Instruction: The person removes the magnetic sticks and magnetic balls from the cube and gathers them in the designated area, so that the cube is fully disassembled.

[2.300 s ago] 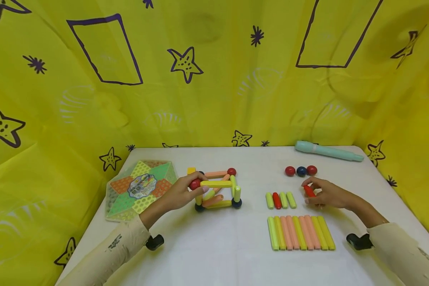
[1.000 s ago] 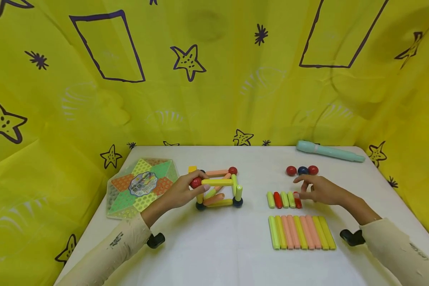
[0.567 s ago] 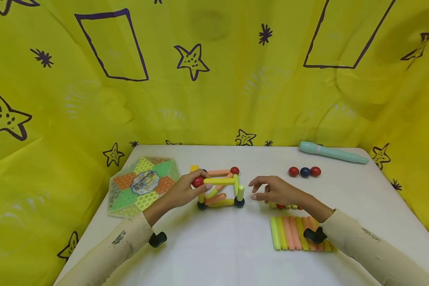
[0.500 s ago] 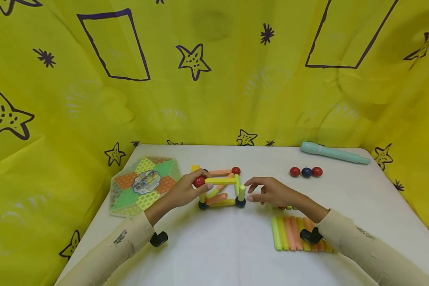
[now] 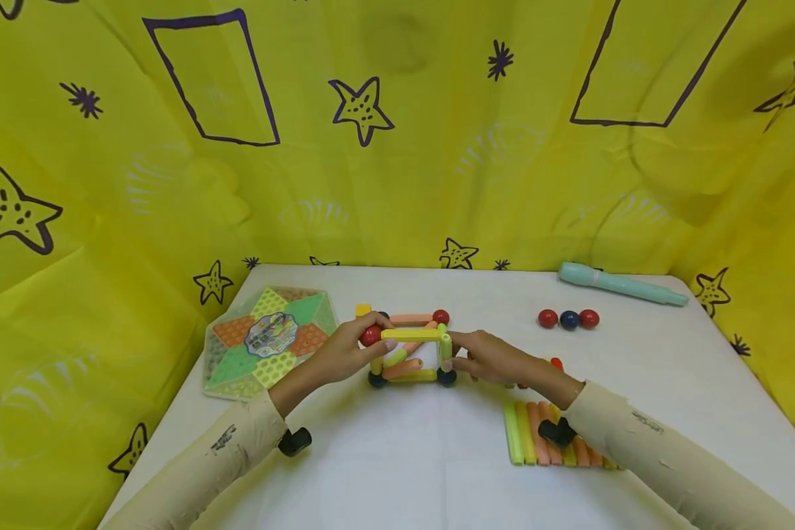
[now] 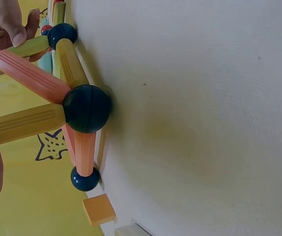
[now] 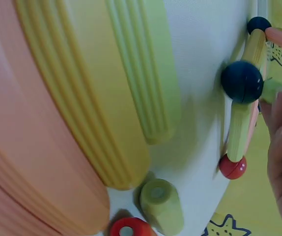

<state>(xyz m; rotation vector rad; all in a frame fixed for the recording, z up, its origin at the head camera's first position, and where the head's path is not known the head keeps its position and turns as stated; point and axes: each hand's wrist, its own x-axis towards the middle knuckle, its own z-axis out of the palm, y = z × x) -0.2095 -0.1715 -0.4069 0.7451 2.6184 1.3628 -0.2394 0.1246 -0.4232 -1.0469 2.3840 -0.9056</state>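
Observation:
A frame of magnetic sticks and balls stands left of centre in the head view. My left hand [image 5: 344, 353] pinches its top yellow stick [image 5: 412, 334] beside a red ball [image 5: 371, 336] at the upper left corner. With thumb and fingers, my right hand [image 5: 493, 358] pinches the upright light green stick [image 5: 446, 353] at the front right corner. That stick rises from a dark blue ball [image 7: 241, 81], and its top meets the yellow stick's right end. Another dark blue ball [image 6: 87, 109] forms the front left corner, joined by a salmon stick [image 6: 33, 76].
Long sticks [image 5: 530, 434] lie in a row under my right forearm, which mostly hides the short sticks behind. Farther back are two red balls and a blue ball [image 5: 570, 319], with a mint-green tube [image 5: 623, 285] beyond. A hexagonal patterned case [image 5: 271, 335] lies left; an orange block [image 5: 363, 310] sits behind the frame.
My right hand let go of a short red stick in the short row, moved left to the frame and took the upright green stick, which now meets the yellow stick. My left hand keeps its hold.

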